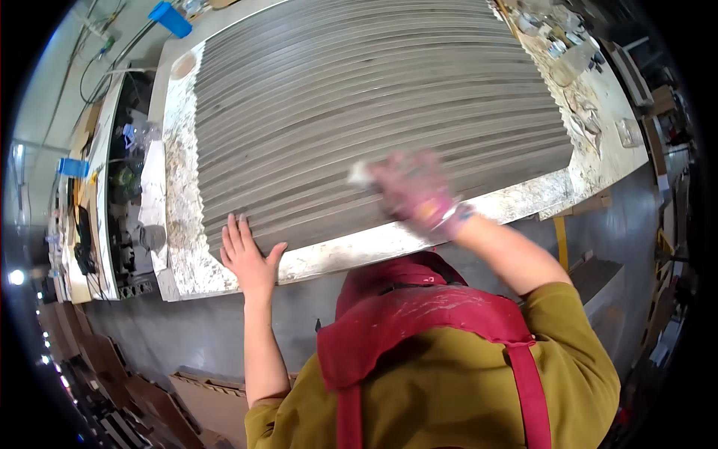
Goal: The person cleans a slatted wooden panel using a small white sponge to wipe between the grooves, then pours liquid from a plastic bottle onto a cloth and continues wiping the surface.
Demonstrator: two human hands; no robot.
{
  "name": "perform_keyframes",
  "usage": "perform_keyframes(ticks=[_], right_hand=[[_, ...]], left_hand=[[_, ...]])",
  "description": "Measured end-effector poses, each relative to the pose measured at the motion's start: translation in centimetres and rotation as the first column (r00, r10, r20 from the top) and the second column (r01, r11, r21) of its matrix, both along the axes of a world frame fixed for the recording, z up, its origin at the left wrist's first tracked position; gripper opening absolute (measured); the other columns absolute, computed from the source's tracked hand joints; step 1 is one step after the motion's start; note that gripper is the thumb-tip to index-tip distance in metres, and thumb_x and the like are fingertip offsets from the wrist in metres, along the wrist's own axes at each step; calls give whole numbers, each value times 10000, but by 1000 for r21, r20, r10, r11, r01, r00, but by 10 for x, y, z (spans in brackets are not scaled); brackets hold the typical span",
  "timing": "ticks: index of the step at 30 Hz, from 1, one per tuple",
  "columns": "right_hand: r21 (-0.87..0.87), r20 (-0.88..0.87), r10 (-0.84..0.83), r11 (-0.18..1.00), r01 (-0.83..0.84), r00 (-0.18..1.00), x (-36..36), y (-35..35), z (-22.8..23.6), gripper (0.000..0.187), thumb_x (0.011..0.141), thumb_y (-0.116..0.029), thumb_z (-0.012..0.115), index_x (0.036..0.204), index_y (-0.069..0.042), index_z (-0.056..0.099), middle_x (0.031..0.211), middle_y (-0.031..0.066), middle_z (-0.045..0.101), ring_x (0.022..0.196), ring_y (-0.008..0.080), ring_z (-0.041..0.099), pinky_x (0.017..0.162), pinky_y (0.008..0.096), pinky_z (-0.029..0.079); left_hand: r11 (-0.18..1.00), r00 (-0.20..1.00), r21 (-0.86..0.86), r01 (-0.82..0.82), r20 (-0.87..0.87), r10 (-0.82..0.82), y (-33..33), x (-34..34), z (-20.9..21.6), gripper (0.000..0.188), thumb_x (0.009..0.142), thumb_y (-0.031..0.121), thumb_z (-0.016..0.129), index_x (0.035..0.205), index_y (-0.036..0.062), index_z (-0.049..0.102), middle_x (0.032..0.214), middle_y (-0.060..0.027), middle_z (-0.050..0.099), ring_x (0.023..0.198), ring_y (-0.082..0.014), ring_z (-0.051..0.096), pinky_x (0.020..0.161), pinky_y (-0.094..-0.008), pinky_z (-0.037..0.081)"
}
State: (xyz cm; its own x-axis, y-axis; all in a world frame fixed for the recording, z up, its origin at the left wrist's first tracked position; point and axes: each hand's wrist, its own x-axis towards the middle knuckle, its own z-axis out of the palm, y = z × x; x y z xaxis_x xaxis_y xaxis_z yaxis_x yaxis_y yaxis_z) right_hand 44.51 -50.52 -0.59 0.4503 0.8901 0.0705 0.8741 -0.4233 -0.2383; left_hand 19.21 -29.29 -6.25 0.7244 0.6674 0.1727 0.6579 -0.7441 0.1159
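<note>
Brightly lit ribbed panel [359,112], glare from a lamp [16,278] far left, motion-blurred right grip [415,187], black-rimmed fisheye distortion

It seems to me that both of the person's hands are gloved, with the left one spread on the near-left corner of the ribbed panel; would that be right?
Not quite: only the right hand is gloved. The left hand, spread on the near-left corner of the ribbed panel, is bare, as the head view shows.

From here the ribbed panel [359,112] looks wood-grained, with a soft sheen; the surface [183,232] blotchy; the apron [426,307] matt cloth; the upper-left container [171,19] smooth blue plastic.
</note>
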Motion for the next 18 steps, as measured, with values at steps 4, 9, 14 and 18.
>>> perform_keyframes(ticks=[4, 9, 14, 18], right_hand=[[96, -27, -88, 991, 90, 996, 50, -18, 4, 368, 762, -171, 604, 1130, -180, 588, 873, 38, 620, 830, 257, 603, 726, 420, 412], [261, 124, 231, 931, -256, 965, -42, 62, -36, 331, 788, -160, 582, 1118, -177, 599, 939, 89, 648, 900, 273, 611, 835, 476, 426], [141, 89, -30, 990, 17, 996, 23, 61, -9, 375, 797, -236, 603, 1162, -156, 569, 975, 120, 650, 904, 276, 626, 813, 447, 414], [134, -41, 149, 981, -142, 988, -20, 83, -24, 354, 780, -215, 575, 1131, -234, 611, 920, 72, 622, 879, 256, 607, 847, 440, 414]], left_hand=[[1000, 1000, 10, -17, 14, 17, -3, 1, -4, 966, 667, 514, 754, 1423, 65, 354, 1533, -107, 275, 1393, -352, 247, 1078, -561, 195], [1000, 998, -23, 15, 68, -13, -1, 6, -1, 950, 664, 488, 771, 1414, 63, 371, 1532, -104, 278, 1386, -355, 255, 1079, -567, 180], [998, 998, -53, -31, 59, 34, 1, -2, -2, 944, 663, 454, 784, 1414, 60, 369, 1537, -102, 266, 1389, -347, 248, 1085, -569, 167], [997, 998, -70, -12, 53, 16, 2, 4, -3, 939, 668, 451, 782, 1415, 59, 368, 1543, -101, 251, 1395, -339, 236, 1084, -572, 165]])
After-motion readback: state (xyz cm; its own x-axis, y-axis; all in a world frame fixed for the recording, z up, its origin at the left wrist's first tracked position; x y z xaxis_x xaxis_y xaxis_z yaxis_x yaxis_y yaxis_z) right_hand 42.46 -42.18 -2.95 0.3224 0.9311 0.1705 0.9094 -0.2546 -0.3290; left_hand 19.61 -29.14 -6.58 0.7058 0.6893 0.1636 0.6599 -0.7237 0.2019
